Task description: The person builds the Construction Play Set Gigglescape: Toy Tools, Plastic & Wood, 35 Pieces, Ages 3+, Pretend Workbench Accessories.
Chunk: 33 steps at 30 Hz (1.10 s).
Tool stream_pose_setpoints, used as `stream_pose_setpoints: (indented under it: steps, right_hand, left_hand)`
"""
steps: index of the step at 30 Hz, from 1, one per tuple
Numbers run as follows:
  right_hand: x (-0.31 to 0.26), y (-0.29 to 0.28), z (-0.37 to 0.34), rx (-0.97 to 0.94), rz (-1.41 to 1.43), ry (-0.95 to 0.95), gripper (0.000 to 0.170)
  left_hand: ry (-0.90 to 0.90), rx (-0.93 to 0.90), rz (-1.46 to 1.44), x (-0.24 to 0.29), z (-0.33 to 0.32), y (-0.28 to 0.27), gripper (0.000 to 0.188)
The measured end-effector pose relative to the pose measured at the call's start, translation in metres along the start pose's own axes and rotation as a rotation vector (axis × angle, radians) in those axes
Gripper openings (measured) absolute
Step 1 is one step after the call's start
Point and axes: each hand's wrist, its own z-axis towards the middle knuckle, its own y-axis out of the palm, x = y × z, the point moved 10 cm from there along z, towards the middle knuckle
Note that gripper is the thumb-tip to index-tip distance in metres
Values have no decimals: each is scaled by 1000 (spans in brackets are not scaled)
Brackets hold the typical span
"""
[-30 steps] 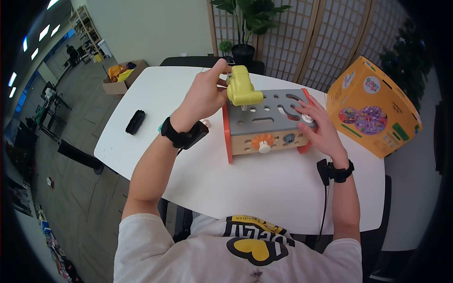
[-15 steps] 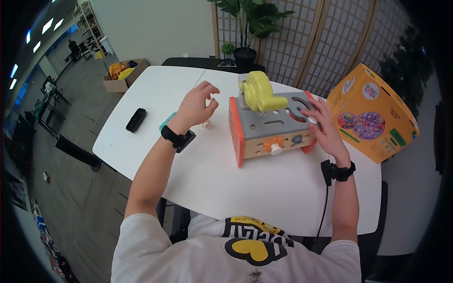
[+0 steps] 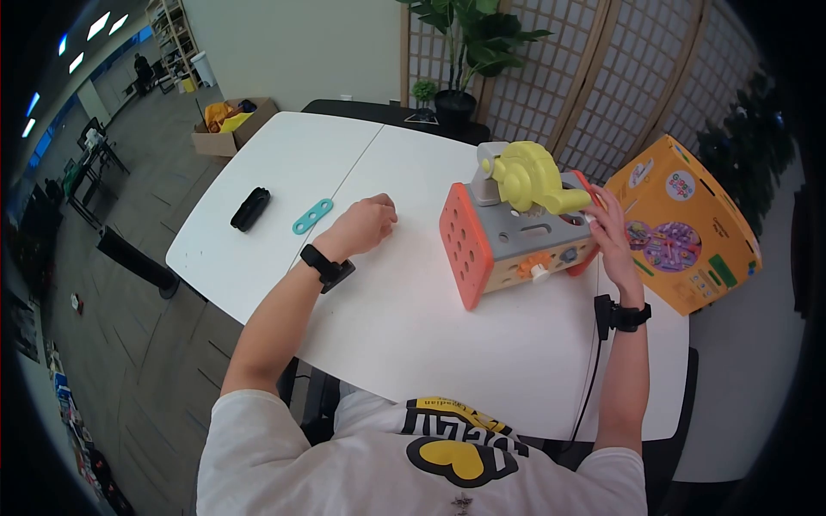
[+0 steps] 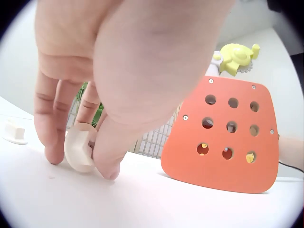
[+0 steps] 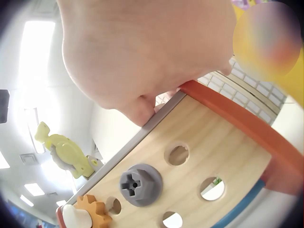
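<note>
Low over the table, my left hand [image 3: 363,227] pinches a cream toy screw [image 4: 80,148] with a round head between thumb and fingers. In the left wrist view, a similar cream piece [image 4: 15,133] lies on the table beyond the fingers. My right hand [image 3: 614,245] rests at the right end of the toy workbench [image 3: 551,236], its fingers over the grey top. Red end panels [image 4: 221,164] flank a wooden front with an orange gear [image 5: 92,211] and a grey nut [image 5: 141,185]. A yellow toy saw [image 3: 529,176] stands on the bench's top.
A teal strip with holes [image 3: 312,217] and a black case [image 3: 250,209] lie on the white table [image 3: 387,318], left of the bench. The big orange box [image 3: 688,224] leans at the right. A cable [image 3: 588,387] hangs from the right wrist.
My left hand has left the yellow saw, moved left and down to the table, and now pinches the cream toy screw. The bench has shifted right and turned, showing more of its left panel.
</note>
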Motion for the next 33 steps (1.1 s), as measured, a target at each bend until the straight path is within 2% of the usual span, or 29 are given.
stream_pose_setpoints:
  steps: [5,8,11,17,23,29,33]
  right_hand:
    - [3,-1,1,9,23,-16,37]
    - [4,-2,1,21,44,-24,36]
    - [3,-2,0,46,28,-30,36]
    - [3,-2,-2,69,87,-23,35]
    - [4,-2,0,67,178,-20,36]
    - [7,-2,0,75,205,-3,36]
    - [6,-2,0,79,207,-5,36]
  left_hand:
    - [98,185,-399,49,-10,-38,22]
    - [91,131,-490,69,-13,-43,29]
    - [164,125,-600,79,-13,-44,28]
    - [231,120,-591,93,-6,-41,28]
    - [241,286,-508,96,3,-41,31]
    - [227,165,-572,95,4,-34,29]
    - [186,201,-591,94,7,-39,25]
